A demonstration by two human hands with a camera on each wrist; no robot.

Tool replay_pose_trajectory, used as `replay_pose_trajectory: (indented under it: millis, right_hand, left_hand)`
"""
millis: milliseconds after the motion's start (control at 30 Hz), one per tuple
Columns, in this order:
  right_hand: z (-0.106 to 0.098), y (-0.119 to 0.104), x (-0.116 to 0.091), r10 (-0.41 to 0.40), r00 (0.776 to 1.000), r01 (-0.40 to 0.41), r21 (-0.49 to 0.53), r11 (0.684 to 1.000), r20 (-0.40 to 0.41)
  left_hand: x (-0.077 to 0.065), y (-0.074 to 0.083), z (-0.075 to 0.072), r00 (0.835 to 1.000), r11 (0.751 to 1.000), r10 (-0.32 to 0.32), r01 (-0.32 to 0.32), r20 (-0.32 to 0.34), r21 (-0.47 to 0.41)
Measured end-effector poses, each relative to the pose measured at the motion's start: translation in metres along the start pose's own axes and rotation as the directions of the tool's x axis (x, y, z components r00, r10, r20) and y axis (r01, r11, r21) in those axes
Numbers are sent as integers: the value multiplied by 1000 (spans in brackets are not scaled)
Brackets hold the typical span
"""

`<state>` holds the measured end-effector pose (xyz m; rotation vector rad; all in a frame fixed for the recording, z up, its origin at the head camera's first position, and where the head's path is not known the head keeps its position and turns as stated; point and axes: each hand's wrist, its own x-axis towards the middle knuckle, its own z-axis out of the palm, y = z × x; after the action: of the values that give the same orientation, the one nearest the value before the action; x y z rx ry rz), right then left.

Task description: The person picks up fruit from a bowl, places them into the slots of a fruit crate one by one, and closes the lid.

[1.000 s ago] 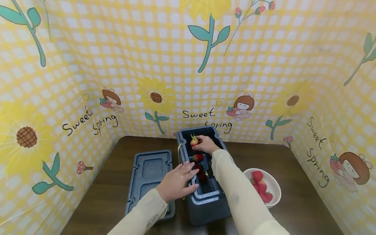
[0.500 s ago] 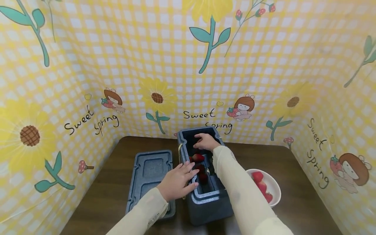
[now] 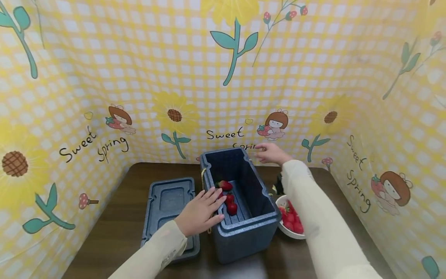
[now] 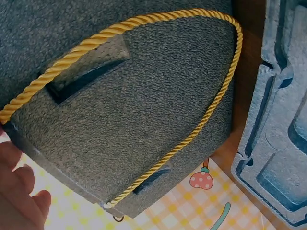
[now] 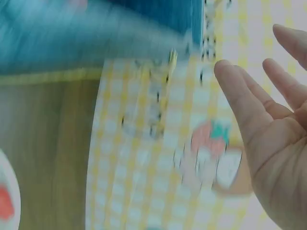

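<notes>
A deep grey-blue foam box [image 3: 244, 242] stands uncovered on the table with several red strawberries [image 3: 231, 208] along its left side inside. Across its left rim lies my left hand [image 3: 199, 212], fingers extended and partly over the strawberries. The left wrist view shows the fingertips at the rim and a gold rope handle [image 4: 237, 48] on the box's side. My right hand [image 3: 273, 154] hangs in the air just right of the box's far end, holding nothing; in the right wrist view its fingers [image 5: 240, 93] are spread and loose. Partly behind the right sleeve, a white bowl [image 3: 290, 234] holds more strawberries.
The box's lid [image 3: 174, 197] lies flat on the table to the left of the box. A yellow checked cloth [image 3: 188, 69] with sunflowers walls off the back and both sides of the dark wooden table [image 3: 115, 221].
A strawberry pinched in my right hand has been let go inside the box. That hand has since lifted out and moved right. My left hand keeps its place on the rim.
</notes>
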<state>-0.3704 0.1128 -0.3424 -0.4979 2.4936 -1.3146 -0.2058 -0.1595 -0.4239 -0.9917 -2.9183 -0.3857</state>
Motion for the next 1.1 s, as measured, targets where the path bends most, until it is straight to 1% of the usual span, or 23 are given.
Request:
replay_pose_trajectory:
  millis: [67,100,167,200,300,333,367,467,600,733,833,933,1100]
  right_hand:
    - [-17,17,-11,1,1000,-1,-4,1000,4]
    - [-26,35,-12,-33,999,32,21,999,19]
    - [-40,55,-21,-14,999,14,13,1000,32]
    - [-46,65,-26,-7,999,8,-10,1000,38]
    - [-53,81,-46,59,998,-58,-64,996,10]
    - [-51,77,-58,114,993,-114,-106,988,-10]
    - [-50,80,-65,127,992,-129,-124,984,-23]
    - [-47,94,-83,136,990,-141,-137,981,-40]
    - [-41,120,-97,119,992,-124,-156,980,-39]
    - [-28,140,-105,138,990,-140,-129,982,-28]
    - [-18,154,-111,170,985,-171,-75,982,-28]
    - [-8,164,-116,200,979,-202,-55,978,-39]
    - [5,177,-119,239,967,-243,-35,969,-84]
  left_hand:
    - [0,0,0,1000,1000,10,-10,-4,-4]
    - [0,0,1,1000,1000,14,-14,-7,-8]
    - [0,-1,2,1000,1000,17,-17,-13,-12]
    - [-1,-1,2,1000,1000,15,-15,-13,-10]
    - [-2,-2,2,999,1000,18,-18,-26,2]
    - [-2,-2,3,999,1000,19,-19,-32,6]
    - [-2,-2,3,999,1000,22,-21,-38,9]
    - [-2,-1,4,998,999,32,-31,-55,18]
    - [0,1,9,997,999,38,-35,-75,35]
    - [-1,1,13,994,998,38,-33,-99,56]
    - [-2,1,15,992,997,48,-41,-118,60]
    - [-3,1,16,989,997,57,-50,-138,55]
    - [-3,1,16,983,997,60,-52,-175,48]
